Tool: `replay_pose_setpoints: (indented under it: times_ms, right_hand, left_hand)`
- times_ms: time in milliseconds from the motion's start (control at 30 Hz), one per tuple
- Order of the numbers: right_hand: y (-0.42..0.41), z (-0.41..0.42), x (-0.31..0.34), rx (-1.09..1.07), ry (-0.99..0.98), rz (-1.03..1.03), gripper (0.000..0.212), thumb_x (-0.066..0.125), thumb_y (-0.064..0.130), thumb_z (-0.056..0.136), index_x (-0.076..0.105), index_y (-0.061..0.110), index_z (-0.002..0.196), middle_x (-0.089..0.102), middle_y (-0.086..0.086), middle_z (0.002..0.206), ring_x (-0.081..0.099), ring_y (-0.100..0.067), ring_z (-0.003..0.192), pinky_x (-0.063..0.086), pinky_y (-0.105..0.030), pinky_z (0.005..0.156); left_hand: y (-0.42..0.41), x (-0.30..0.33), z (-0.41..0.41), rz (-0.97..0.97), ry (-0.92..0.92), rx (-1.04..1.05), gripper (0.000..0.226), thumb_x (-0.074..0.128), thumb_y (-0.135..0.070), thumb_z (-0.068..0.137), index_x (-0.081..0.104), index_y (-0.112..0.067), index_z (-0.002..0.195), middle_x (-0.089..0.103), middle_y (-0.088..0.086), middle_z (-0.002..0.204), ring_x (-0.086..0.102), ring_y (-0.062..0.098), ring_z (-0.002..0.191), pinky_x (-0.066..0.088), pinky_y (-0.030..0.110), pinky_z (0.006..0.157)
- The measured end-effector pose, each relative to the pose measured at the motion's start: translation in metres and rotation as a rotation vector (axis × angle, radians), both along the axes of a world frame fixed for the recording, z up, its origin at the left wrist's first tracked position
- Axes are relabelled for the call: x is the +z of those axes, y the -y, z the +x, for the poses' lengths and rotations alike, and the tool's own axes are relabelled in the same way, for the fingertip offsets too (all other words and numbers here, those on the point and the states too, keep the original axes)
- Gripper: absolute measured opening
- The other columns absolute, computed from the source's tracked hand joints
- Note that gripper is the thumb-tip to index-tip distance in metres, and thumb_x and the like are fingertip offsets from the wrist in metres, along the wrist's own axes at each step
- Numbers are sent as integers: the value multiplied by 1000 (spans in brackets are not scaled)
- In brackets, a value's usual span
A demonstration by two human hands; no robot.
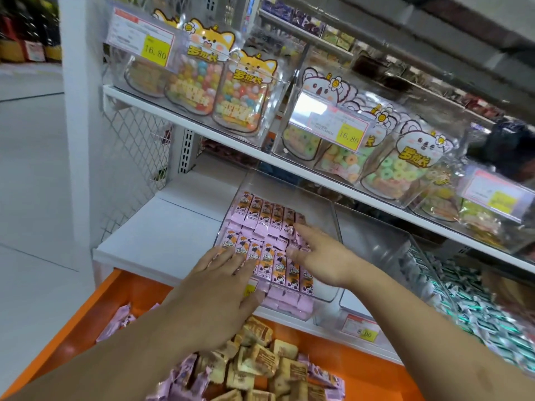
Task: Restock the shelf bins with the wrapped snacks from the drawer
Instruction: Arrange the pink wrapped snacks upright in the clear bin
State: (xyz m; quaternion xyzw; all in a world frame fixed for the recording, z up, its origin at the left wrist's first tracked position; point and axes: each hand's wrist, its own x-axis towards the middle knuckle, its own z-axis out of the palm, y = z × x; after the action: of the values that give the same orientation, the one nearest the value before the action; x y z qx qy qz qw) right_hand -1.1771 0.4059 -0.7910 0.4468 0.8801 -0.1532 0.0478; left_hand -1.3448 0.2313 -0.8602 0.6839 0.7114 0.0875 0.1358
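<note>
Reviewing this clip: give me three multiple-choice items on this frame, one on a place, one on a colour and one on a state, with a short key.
1. Where do both hands rest?
A. On the pink snacks in the clear bin
B. On the jars of the upper shelf
C. Inside the drawer

2. What colour is the drawer?
A. White
B. Orange
C. Green

3. How are the hands?
A. Both clenched round a packet
B. One holds a price tag
C. Both flat with straight fingers

Key: 1 A, the left hand and right hand lie on the pink snacks in the clear bin. 2 B, the drawer has orange walls. 3 C, the fingers are spread and straight, pressing on the packets.
</note>
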Motion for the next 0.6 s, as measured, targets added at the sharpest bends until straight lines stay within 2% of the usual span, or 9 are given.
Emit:
replay_pose_setpoints:
  times_ms: [67,133,233,333,433,467,600]
  right_hand:
    - [29,15,10,15,-72,8,70,54,48,106,24,27,166,20,4,173,18,-16,159,14,-22,121]
    - [56,30,16,13,-179,7,62,59,44,105,38,30,161,34,9,167,33,-12,152,22,-17,113]
    - [94,54,16,-3,-291,-45,47,64,40,102,55,37,149,53,15,149,50,-5,136,38,-23,112]
    - [125,73,-4,-12,-313,-108,40,67,39,101,63,40,140,63,15,139,59,-2,125,48,-31,108]
    - [149,82,-42,-32,-289,-208,33,68,38,100,67,37,133,70,18,121,63,1,111,50,-23,98]
    - [155,83,-57,-21,-273,-226,33,68,37,100,66,35,133,70,18,121,63,0,113,49,-21,96]
    - [169,82,-117,15,-112,-323,46,66,38,101,58,32,146,60,8,147,57,-15,131,44,-24,99]
  left_hand:
    - [7,4,5,9,6,-13,73,10,-67,104,-6,-30,166,-13,-8,173,-23,11,157,-16,40,127]
    - [14,9,10,25,25,-32,72,13,-65,105,-2,-30,166,-12,-10,173,-21,10,157,-15,37,127]
    - [33,21,19,38,62,-79,70,22,-61,108,5,-28,167,-6,-9,174,-12,9,159,-6,33,128]
    - [57,28,31,49,115,-110,64,30,-55,109,20,-26,165,15,-9,171,13,10,155,15,25,122]
    - [71,12,38,44,151,-124,62,32,-57,107,31,-27,161,30,-9,165,31,11,148,29,26,117]
    - [73,1,38,34,142,-127,62,32,-57,106,34,-26,160,34,-9,163,35,11,146,33,27,115]
    - [74,-53,28,-124,106,-113,59,39,-58,105,38,-30,158,38,-12,157,42,13,141,42,33,109]
